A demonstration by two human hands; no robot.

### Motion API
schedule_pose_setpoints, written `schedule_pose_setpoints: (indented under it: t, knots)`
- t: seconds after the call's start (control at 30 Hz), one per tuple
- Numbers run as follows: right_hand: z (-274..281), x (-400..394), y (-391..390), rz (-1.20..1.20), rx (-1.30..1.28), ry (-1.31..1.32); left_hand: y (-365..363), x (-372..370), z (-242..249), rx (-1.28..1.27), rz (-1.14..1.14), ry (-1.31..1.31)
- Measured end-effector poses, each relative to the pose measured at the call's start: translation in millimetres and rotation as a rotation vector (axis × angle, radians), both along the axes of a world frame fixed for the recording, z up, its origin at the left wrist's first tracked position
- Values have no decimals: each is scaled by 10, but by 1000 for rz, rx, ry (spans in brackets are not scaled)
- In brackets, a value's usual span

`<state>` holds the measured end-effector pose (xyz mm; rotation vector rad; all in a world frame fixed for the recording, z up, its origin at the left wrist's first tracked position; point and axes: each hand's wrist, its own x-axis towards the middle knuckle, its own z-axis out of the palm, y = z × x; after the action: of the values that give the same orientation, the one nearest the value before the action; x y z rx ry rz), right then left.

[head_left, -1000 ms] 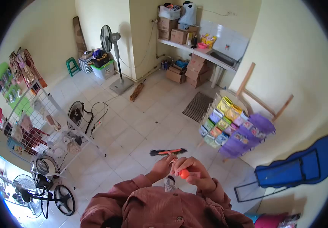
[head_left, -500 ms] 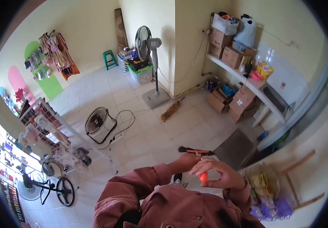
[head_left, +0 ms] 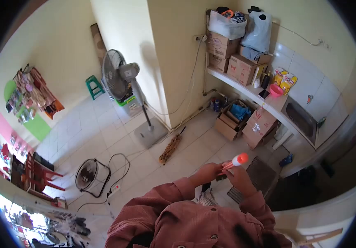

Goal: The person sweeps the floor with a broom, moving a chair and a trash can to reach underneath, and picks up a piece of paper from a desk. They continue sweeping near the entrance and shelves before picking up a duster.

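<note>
In front of my chest is a broom [head_left: 239, 159] with a bright orange handle end pointing away from me. My left hand [head_left: 209, 172] is closed around its handle, from the left. From the other side my right hand [head_left: 241, 178] is closed on the handle too, close to my left; its fingers are mostly hidden. A little of the dark bristles shows just below the hands. The rest of the broom is hidden behind my hands and sleeves.
A brown duster [head_left: 172, 148] lies on the tiles ahead. A standing fan [head_left: 151, 132] and a floor fan [head_left: 89, 175] with its cord are to the left. At right are a counter [head_left: 244, 84] with boxes, a sink [head_left: 300, 118], cartons [head_left: 258, 126] and a mat [head_left: 260, 171].
My view has turned right. The broom's orange end has swung up and away from me, and its bristles have dropped behind my hands. My right hand's spread fingers have closed in.
</note>
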<state>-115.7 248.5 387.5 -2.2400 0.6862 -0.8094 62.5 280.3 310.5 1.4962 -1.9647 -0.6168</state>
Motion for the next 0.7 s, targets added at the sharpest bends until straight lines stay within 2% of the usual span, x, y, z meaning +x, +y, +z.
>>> schedule_pose_setpoints:
  t: [0.1,0.2,0.3,0.4,0.57,0.67,0.7]
  knots:
    - [-148,364,-930,-14,160,54,-793,320,-102,60,33,48]
    - [-225,790,-1912,62,195,54,-1602,692,59,104,99,27]
    - [-242,1225,-2891,24,195,139,-2231,1171,-5,111,222,77]
    - [-588,1747,-4017,-16,76,266,-2583,1757,-233,163,379,223]
    - [-1139,2833,-5993,-31,54,215,-2999,2624,-1439,373,515,201]
    - [-1673,3533,-7142,-48,54,231,-3373,2984,-2809,315,491,-87]
    - [-1903,3710,-7418,-48,62,231,-3529,3081,-2821,454,469,7]
